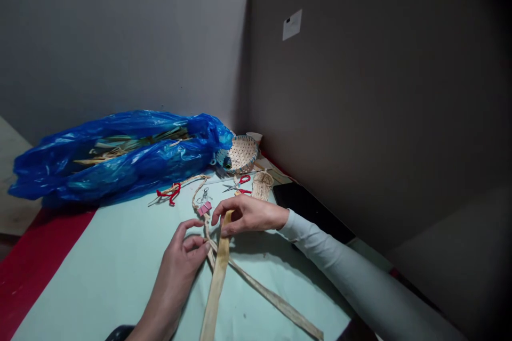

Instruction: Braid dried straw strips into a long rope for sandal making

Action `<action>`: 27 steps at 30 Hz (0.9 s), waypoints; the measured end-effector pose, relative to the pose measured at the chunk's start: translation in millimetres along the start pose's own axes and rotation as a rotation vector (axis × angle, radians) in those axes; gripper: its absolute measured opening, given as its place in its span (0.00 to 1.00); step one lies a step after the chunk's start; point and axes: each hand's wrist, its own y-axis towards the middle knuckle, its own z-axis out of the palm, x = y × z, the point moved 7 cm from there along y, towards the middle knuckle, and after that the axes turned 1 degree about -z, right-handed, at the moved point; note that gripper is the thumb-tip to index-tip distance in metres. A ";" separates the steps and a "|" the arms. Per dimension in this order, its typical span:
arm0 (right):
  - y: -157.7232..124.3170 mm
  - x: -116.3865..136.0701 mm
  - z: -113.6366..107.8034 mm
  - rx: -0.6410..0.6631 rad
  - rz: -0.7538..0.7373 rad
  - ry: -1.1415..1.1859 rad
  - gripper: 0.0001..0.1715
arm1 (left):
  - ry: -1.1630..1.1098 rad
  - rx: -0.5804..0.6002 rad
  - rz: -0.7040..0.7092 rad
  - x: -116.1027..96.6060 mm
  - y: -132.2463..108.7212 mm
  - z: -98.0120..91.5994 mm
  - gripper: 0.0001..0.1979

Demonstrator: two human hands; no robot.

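A braid of dried plant fibre (207,228) lies on the pale green table covering, gripped near its top by a pink binder clip (205,208). My left hand (182,253) pinches the braid at its lower end, thumb and fingers closed. In my right hand (250,214), to the right of the braid, a wide flat strip of dried leaf (218,282) is held between thumb and fingers. It hangs down toward the near edge, crossing in front of the others. Another, narrower strip (276,303) runs from the braid to the lower right.
A blue plastic bag (120,170) of dried stalks lies at the back left. Red cord (175,193) rests before it. Red-handled scissors (239,184), a small woven piece (263,185) and a woven basket (242,152) are beyond my hands. A black flat object (312,210) is against the right wall.
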 end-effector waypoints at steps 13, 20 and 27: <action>4.2 5.9 3.8 -0.308 -0.109 -0.159 0.35 | -0.022 0.116 -0.186 -5.3 -9.1 8.6 0.17; -0.2 -6.2 -3.6 -0.458 -0.055 0.156 0.50 | -0.018 0.084 -0.155 -5.1 -4.9 5.9 0.14; 2.4 -25.0 11.6 -0.293 0.037 0.049 0.13 | 0.011 0.059 -0.125 -1.9 -0.7 4.0 0.15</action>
